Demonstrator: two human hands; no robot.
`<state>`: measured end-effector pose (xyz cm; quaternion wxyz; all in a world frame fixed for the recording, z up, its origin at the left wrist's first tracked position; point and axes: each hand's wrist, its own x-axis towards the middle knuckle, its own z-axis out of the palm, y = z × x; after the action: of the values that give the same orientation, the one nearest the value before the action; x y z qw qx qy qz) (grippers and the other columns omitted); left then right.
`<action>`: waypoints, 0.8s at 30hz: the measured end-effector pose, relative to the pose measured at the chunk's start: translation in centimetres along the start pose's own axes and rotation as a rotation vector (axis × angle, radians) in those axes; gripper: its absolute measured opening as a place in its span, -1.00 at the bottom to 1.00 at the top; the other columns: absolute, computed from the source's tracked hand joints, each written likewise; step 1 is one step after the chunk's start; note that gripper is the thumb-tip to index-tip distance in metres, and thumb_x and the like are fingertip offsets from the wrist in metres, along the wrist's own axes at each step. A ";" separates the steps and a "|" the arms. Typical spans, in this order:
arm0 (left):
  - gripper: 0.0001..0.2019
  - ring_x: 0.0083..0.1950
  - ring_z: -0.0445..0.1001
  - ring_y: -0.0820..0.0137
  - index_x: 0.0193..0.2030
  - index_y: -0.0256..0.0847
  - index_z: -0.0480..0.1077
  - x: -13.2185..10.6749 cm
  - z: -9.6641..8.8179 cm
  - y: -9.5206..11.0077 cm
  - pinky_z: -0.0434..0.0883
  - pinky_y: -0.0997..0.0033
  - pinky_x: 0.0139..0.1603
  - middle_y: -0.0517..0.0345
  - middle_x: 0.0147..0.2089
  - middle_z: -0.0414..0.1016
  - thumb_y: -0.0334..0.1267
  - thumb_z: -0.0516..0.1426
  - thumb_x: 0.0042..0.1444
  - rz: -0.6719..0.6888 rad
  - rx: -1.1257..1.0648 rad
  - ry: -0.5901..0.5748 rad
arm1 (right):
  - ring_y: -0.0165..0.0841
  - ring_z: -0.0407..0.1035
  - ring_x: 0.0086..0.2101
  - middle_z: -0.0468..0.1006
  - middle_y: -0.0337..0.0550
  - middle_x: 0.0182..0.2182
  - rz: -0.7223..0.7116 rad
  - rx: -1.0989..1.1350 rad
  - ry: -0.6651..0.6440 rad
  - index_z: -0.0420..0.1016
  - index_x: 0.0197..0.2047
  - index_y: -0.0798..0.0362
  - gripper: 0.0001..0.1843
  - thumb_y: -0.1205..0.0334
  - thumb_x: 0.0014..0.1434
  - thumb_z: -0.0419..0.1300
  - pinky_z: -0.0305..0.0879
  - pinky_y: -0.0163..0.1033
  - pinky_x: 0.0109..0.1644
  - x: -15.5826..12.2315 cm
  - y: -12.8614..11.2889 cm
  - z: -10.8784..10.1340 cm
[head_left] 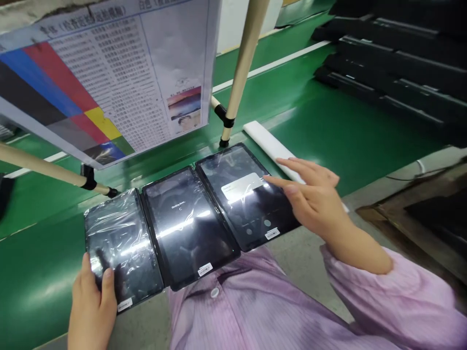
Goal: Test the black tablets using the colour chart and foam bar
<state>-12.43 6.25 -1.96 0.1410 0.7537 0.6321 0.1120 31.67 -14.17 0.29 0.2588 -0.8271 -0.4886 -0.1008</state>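
Note:
Three dark tablets lie side by side at the green table's front edge. The left tablet (126,243) has a dark screen under wrinkled clear film. My left hand (91,306) grips its lower left corner, thumb over the face and a finger along the side. On the middle tablet (188,228) a small line of text and a spinner are lit. The right tablet (242,194) shows a pale pop-up box and two grey round buttons. My right hand (315,199) is above its right side, fingers apart, index fingertip at the box's right end; contact is hard to tell.
A long white bar (272,146) lies behind the right tablet. A printed colour-chart sheet (153,112) hangs on a frame of beige pipes (242,63) at the table's back. Black trays (394,63) are stacked at the far right. A brown box (379,214) stands right of the table.

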 end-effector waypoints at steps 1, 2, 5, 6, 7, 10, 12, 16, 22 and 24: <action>-0.15 0.44 0.16 -0.17 0.53 -0.39 -0.10 0.0 -0.1 0.4 0.19 -0.24 0.38 -0.41 0.42 0.16 0.22 -0.13 0.29 0.001 -0.005 0.003 | -0.13 0.24 0.27 0.40 -0.01 0.26 0.031 0.034 0.007 0.64 0.02 -0.05 -0.42 0.00 0.46 -0.20 0.03 0.15 0.36 0.3 0.2 -0.1; -0.14 0.43 0.17 -0.16 0.52 -0.39 -0.10 -0.1 -0.2 0.7 0.20 -0.23 0.37 -0.42 0.40 0.17 0.23 -0.13 0.29 0.002 -0.003 0.006 | -0.14 0.23 0.28 0.36 0.04 0.28 0.072 0.077 -0.007 0.62 0.08 0.01 -0.41 -0.01 0.45 -0.19 0.02 0.11 0.39 0.7 0.5 -0.1; -0.13 0.39 0.23 -0.16 0.52 -0.37 -0.07 -0.2 -0.4 1.1 0.25 -0.24 0.33 -0.40 0.34 0.23 0.26 -0.11 0.28 -0.008 0.024 0.012 | -0.18 0.10 0.36 0.20 0.14 0.38 0.257 0.313 -0.178 0.41 0.29 0.23 -0.38 -0.01 0.41 -0.10 -0.10 -0.09 0.48 1.9 1.4 0.7; -0.14 0.37 0.24 -0.15 0.52 -0.33 -0.05 -0.3 -0.5 1.0 0.27 -0.24 0.31 -0.38 0.34 0.22 0.26 -0.10 0.27 -0.007 0.034 0.011 | -0.20 0.05 0.38 0.16 0.13 0.40 0.315 0.400 -0.253 0.32 0.35 0.27 -0.34 -0.02 0.40 -0.08 -0.14 -0.14 0.49 2.2 1.7 1.2; -0.16 0.36 0.27 -0.14 0.52 -0.28 -0.02 -0.4 -0.5 0.9 0.29 -0.23 0.29 -0.36 0.34 0.21 0.26 -0.10 0.27 -0.003 0.041 0.007 | -0.22 0.02 0.40 0.13 0.10 0.41 0.362 0.474 -0.318 0.22 0.41 0.27 -0.30 -0.04 0.39 -0.08 -0.16 -0.17 0.50 2.5 1.9 1.7; -0.25 0.24 0.40 -0.06 0.48 -0.13 0.11 -0.6 -0.4 0.5 0.36 -0.19 0.24 -0.28 0.37 0.15 0.24 -0.06 0.27 0.019 0.047 -0.004 | -0.26 0.05 0.39 0.08 -0.04 0.44 0.416 0.596 -0.415 0.00 0.50 0.16 -0.24 -0.15 0.42 -0.17 -0.08 -0.19 0.48 2.9 2.3 2.9; -0.30 0.20 0.43 -0.01 0.45 -0.07 0.18 -0.6 -0.3 0.1 0.36 -0.17 0.24 -0.23 0.35 0.17 0.22 -0.03 0.26 0.047 0.054 0.022 | -0.29 0.03 0.39 0.02 -0.10 0.45 0.432 0.654 -0.433 -0.07 0.52 0.12 -0.21 -0.20 0.42 -0.19 -0.08 -0.21 0.47 2.8 2.3 3.2; -0.35 0.32 0.30 -0.06 0.37 -0.11 0.31 -0.5 -0.2 -0.8 0.28 -0.17 0.32 -0.22 0.30 0.22 0.19 0.01 0.25 0.166 0.045 0.066 | -0.33 -0.09 0.43 -0.07 -0.12 0.48 0.455 0.713 -0.450 -0.12 0.53 0.11 -0.21 -0.19 0.42 -0.15 -0.21 -0.25 0.48 2.6 2.2 3.1; -0.36 0.37 0.24 -0.08 0.39 -0.21 0.27 -1.3 0.0 -1.1 0.27 -0.17 0.32 -0.29 0.35 0.19 0.13 -0.02 0.31 0.247 0.073 0.082 | -0.40 -0.11 0.43 -0.02 -0.17 0.47 0.505 0.694 -0.403 -0.03 0.51 0.11 -0.26 -0.11 0.42 -0.13 -0.30 -0.34 0.47 2.4 1.7 3.1; -0.37 0.42 0.18 -0.12 0.41 -0.24 0.23 -2.1 0.0 0.1 0.23 -0.23 0.33 -0.35 0.40 0.13 0.10 -0.03 0.34 0.277 0.137 0.130 | -0.38 -0.10 0.43 0.00 -0.19 0.46 0.509 0.638 -0.413 -0.01 0.51 0.06 -0.28 -0.07 0.41 -0.12 -0.29 -0.31 0.48 2.6 1.5 3.1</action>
<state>-12.71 4.21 -1.94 0.0311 0.8326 0.5362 0.1355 34.02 -11.21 -1.76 0.4143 -0.8025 -0.3178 0.2886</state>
